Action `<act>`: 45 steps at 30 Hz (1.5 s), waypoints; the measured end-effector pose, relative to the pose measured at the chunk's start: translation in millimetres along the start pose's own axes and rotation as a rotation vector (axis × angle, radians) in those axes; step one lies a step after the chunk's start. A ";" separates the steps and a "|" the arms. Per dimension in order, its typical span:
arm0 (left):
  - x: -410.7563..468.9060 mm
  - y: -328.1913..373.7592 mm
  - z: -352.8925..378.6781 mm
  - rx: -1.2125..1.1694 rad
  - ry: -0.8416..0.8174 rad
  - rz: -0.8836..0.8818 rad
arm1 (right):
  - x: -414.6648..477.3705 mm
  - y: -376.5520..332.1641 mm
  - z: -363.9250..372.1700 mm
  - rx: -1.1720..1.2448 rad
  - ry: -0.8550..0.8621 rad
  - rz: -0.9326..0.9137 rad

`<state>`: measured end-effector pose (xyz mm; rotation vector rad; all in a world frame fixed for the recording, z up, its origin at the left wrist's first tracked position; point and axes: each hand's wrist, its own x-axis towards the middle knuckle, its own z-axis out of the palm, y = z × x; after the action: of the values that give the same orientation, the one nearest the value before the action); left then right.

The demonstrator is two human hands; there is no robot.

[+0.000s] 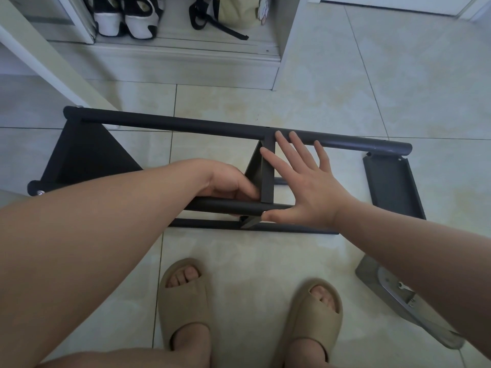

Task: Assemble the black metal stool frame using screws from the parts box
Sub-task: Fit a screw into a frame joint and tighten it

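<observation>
Stool frame (pixel 186 124) lies flat on the tiled floor (pixel 345 88) just ahead of my slippers (pixel 186 296), with its long far tube running left to right. My left hand (pixel 228 181) is curled round the near tube (pixel 225 205), right beside the upright crossbar (pixel 267 179). My right hand (pixel 305 187) is flat and spread, gripping nothing, with fingertips on the far tube and thumb tip at the near tube. The hands are close, one either side of the crossbar. No parts box or screws are in view, so I can't tell whether this joint is fastened. If it's loose, the crossbar could slip off the tube and pinch my left fingers. The frame may also skate on the smooth tile. A loose black panel (pixel 390 187) sits at the right end, and a bagged metal bracket (pixel 398 290) lies near my right foot, which is a trip risk.
</observation>
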<state>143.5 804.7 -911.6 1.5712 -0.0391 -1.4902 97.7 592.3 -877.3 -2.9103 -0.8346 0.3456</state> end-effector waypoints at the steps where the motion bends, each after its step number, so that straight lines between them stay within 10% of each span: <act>1: -0.7 -0.5 -0.4 -0.009 -0.016 0.008 | 0.2 0.3 0.2 0.002 0.002 0.000; 45: -0.6 4.5 3.8 -0.122 -0.018 -0.030 | 0.9 0.6 0.0 0.003 0.001 0.004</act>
<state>142.8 800.3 -907.7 1.4670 0.0646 -1.5018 98.8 592.2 -877.5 -2.9091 -0.8278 0.3450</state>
